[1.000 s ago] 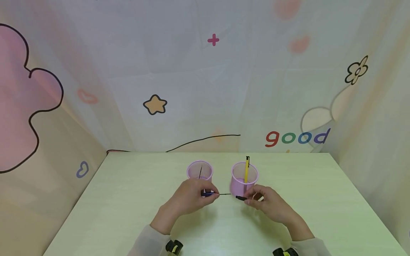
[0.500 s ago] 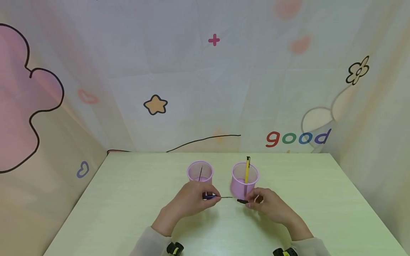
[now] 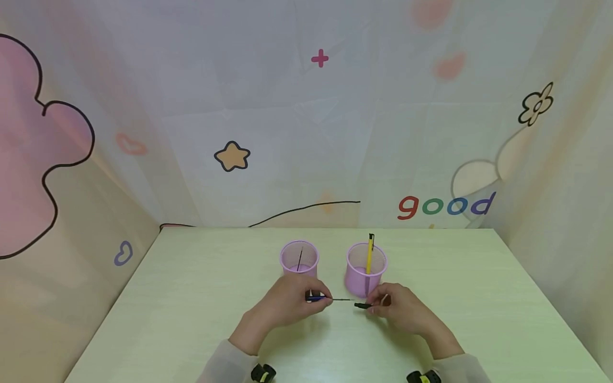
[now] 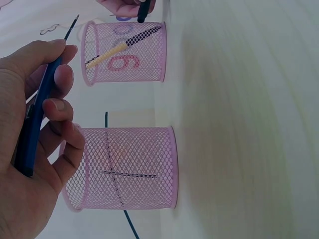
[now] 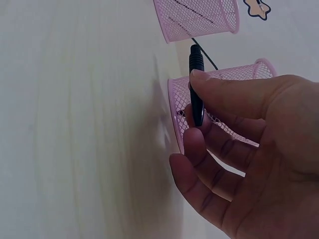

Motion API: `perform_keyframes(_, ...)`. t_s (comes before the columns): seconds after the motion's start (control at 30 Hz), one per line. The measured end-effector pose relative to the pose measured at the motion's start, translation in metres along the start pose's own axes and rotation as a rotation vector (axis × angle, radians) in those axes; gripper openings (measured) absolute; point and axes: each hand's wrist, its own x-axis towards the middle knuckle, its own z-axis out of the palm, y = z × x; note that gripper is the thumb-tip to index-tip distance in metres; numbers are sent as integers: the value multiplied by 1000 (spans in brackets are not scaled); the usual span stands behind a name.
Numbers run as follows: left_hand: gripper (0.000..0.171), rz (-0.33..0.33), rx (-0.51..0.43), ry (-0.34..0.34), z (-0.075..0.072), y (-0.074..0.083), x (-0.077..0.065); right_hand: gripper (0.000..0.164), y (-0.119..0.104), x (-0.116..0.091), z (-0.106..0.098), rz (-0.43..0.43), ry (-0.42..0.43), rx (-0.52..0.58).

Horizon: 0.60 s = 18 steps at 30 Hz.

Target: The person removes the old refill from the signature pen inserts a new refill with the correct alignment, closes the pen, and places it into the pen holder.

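Tabletop (image 3: pixel 191 298), left hand (image 3: pixel 291 300) round blue pen (image 4: pixel 35 132), right hand (image 3: pixel 401 309) round black, perhaps threaded tip (image 5: pixel 197 103)

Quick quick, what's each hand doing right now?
Left hand: closed, holding the blue pen barrel with a thin rod sticking out.
Right hand: closed, pinching a small black pen piece.

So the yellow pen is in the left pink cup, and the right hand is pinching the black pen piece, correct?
Wrong cup: the head view shows the yellow pen in the right pink cup. The right hand is pinching the black pen piece.
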Motion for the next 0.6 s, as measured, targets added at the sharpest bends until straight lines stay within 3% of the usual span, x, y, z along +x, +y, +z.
perform_keyframes(0.6, 6, -32, 11, -38, -1, 2, 0, 9, -3, 7, 4, 70, 38, -88)
